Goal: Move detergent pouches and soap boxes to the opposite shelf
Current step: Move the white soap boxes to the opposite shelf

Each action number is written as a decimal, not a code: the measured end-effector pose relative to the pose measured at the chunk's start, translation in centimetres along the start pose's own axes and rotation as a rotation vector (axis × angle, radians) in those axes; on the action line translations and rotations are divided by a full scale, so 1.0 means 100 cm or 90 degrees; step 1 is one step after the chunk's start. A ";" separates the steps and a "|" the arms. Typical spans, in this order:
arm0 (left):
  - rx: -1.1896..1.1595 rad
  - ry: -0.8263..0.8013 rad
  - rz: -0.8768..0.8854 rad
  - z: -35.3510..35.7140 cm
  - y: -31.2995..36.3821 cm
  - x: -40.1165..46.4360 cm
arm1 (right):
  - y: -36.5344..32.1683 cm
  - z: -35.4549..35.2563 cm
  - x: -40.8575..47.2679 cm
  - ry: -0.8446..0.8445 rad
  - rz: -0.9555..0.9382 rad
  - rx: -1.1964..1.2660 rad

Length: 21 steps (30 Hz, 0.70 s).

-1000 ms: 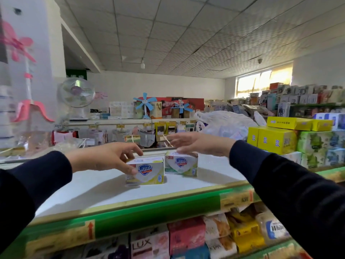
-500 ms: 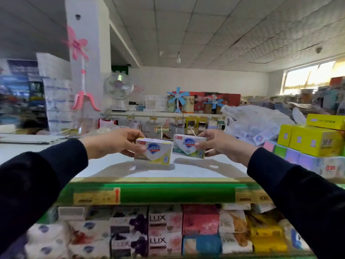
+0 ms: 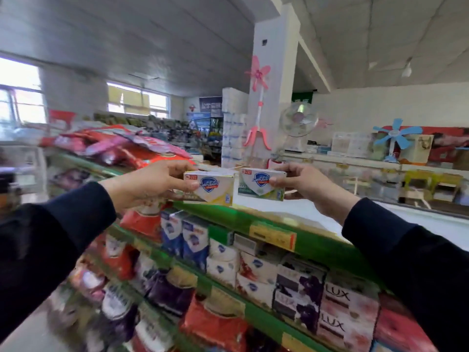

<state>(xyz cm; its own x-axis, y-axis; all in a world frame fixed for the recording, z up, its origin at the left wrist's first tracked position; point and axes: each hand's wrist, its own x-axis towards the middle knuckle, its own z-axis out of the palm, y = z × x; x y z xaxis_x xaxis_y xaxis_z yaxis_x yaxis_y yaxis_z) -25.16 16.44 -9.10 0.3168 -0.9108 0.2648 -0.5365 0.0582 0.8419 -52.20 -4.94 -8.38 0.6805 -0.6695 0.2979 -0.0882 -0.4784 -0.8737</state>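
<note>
Much of the frame is smearing with motion blur, so the goods at the far left and along the lower left shelves are reading only as red, purple and white shapes. Your forearms are running off the bottom corners, dark sleeves cut by the frame edge.

Your left hand is gripping the yellow-trimmed soap box, thumb pressing its front face and the other fingers curling behind it, where they are hiding from view. Your right hand is pinching the green-trimmed soap box by its right end, thumb on the front and fingers wrapping round the back. Both boxes are hanging in the air just beside each other, above the front edge of the white shelf top, not touching it.

Each box is showing a blue shield badge reading "Safeguard"; the smaller print under it is too blurred to read. Below, on the green shelving, pink and dark packs are showing "LUX". The yellow price tag on the shelf rail is illegible. A heap of red and pink pouches is lying on the shelf top to the left, its printing unreadable.
</note>
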 end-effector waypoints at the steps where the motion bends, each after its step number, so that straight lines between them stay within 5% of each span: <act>1: 0.003 0.011 -0.005 -0.012 -0.003 -0.014 | -0.003 0.017 0.006 -0.018 -0.015 0.008; 13: 0.131 0.333 -0.208 -0.202 -0.004 -0.342 | -0.137 0.323 -0.014 -0.380 -0.163 0.156; 21: 0.192 0.542 -0.335 -0.240 0.048 -0.548 | -0.230 0.473 -0.113 -0.586 -0.253 0.218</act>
<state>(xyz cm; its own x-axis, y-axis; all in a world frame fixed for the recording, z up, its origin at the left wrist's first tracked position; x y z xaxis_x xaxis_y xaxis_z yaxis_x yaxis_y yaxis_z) -26.32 76.43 -8.31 0.9508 -0.1951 0.2408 -0.3063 -0.4732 0.8260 -23.48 40.53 -9.89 0.9169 0.2575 0.3050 0.3738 -0.2864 -0.8822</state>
